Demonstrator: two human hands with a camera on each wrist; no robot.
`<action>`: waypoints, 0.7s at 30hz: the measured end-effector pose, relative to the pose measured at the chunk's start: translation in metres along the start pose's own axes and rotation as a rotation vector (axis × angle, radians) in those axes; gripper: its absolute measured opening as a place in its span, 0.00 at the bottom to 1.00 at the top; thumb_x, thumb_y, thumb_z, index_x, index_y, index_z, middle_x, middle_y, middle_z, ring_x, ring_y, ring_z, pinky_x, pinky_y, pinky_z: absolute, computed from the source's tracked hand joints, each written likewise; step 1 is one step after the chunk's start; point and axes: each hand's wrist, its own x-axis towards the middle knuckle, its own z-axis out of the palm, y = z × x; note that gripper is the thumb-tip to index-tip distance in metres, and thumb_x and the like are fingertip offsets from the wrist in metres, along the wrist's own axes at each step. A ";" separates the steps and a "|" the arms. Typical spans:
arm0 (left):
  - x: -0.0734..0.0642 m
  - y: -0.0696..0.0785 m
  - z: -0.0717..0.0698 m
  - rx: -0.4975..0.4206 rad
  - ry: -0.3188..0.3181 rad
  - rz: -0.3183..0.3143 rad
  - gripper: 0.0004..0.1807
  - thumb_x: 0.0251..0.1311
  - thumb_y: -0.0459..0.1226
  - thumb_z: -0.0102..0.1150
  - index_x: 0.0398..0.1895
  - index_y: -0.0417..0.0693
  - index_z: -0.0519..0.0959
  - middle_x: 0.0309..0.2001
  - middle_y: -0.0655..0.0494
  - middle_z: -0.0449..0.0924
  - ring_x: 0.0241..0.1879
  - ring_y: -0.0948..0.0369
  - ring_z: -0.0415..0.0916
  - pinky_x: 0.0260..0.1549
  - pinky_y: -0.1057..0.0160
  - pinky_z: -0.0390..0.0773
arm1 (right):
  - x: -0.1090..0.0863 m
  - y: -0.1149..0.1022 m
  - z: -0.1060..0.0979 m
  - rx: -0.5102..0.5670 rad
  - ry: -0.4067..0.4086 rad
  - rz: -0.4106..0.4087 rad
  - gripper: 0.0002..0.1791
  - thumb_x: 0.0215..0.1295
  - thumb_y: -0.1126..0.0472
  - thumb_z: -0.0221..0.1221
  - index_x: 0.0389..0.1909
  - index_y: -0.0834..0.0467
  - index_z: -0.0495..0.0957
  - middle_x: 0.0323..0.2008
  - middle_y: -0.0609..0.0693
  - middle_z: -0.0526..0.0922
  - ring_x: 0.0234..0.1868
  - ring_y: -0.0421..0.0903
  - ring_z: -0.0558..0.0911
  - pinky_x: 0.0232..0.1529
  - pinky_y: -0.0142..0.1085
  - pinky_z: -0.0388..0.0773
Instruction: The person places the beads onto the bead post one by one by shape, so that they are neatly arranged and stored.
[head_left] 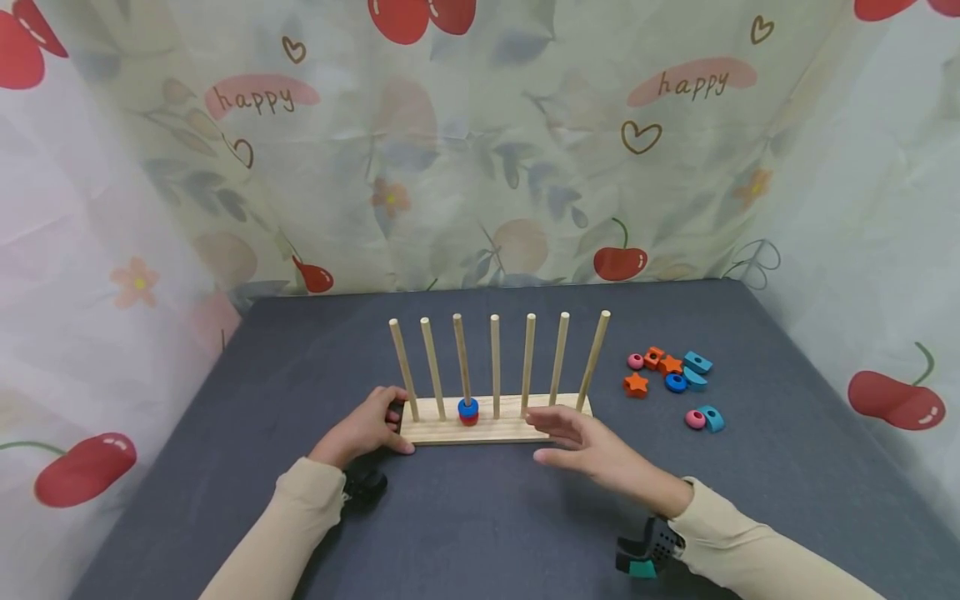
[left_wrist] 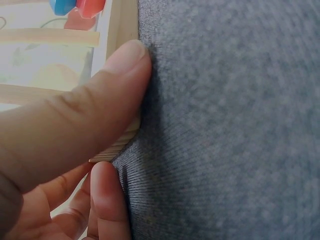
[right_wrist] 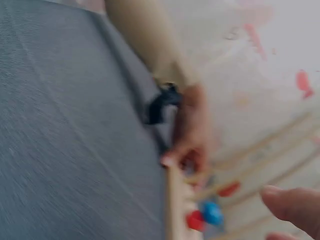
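A wooden peg board [head_left: 442, 431] with several upright pegs lies across the middle of the table. My left hand [head_left: 367, 423] grips its left end, the thumb [left_wrist: 127, 60] against the front edge and the fingers curled by the end face. On the third peg from the left, a blue bead [head_left: 468, 407] sits atop a red bead [head_left: 468, 420]. My right hand [head_left: 581, 442] hovers by the board's right part, fingers extended and parted from the thumb, holding nothing. In the blurred right wrist view, fingertips [right_wrist: 290, 205] of this hand show at the lower right.
Right of the board lie loose beads: an orange star [head_left: 635, 385], another orange star [head_left: 670, 365], an orange cube [head_left: 654, 358], a blue ring [head_left: 676, 383], pink beads [head_left: 695, 419] and several light-blue pieces [head_left: 697, 362]. A patterned curtain [head_left: 480, 167] hangs around the dark table [head_left: 480, 525].
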 end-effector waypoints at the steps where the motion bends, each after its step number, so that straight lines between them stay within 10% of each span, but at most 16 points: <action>1: 0.000 0.000 0.000 0.001 0.001 0.000 0.42 0.37 0.27 0.78 0.59 0.37 0.68 0.52 0.43 0.64 0.47 0.52 0.68 0.46 0.56 0.74 | -0.004 -0.002 -0.006 -0.007 0.002 -0.002 0.37 0.62 0.51 0.64 0.67 0.64 0.64 0.66 0.63 0.68 0.68 0.60 0.67 0.65 0.51 0.65; 10: 0.000 0.001 -0.001 0.015 0.010 0.009 0.42 0.37 0.26 0.78 0.60 0.36 0.67 0.52 0.42 0.64 0.47 0.52 0.68 0.46 0.56 0.74 | -0.034 -0.011 -0.066 -0.116 0.226 -0.083 0.25 0.66 0.58 0.61 0.61 0.64 0.70 0.60 0.63 0.75 0.57 0.46 0.79 0.50 0.29 0.77; 16: -0.001 0.001 -0.001 0.014 0.008 0.011 0.41 0.37 0.26 0.77 0.59 0.36 0.67 0.52 0.42 0.64 0.47 0.52 0.68 0.46 0.56 0.74 | -0.040 0.000 -0.107 -0.258 0.423 0.001 0.30 0.66 0.49 0.60 0.64 0.59 0.69 0.62 0.60 0.74 0.49 0.27 0.79 0.46 0.26 0.76; 21: 0.000 0.000 0.000 0.014 0.009 0.010 0.42 0.37 0.26 0.78 0.60 0.36 0.67 0.52 0.42 0.64 0.48 0.52 0.68 0.47 0.55 0.74 | -0.041 0.018 -0.133 -0.381 0.498 0.155 0.36 0.64 0.40 0.58 0.67 0.56 0.67 0.62 0.61 0.74 0.53 0.45 0.80 0.49 0.43 0.77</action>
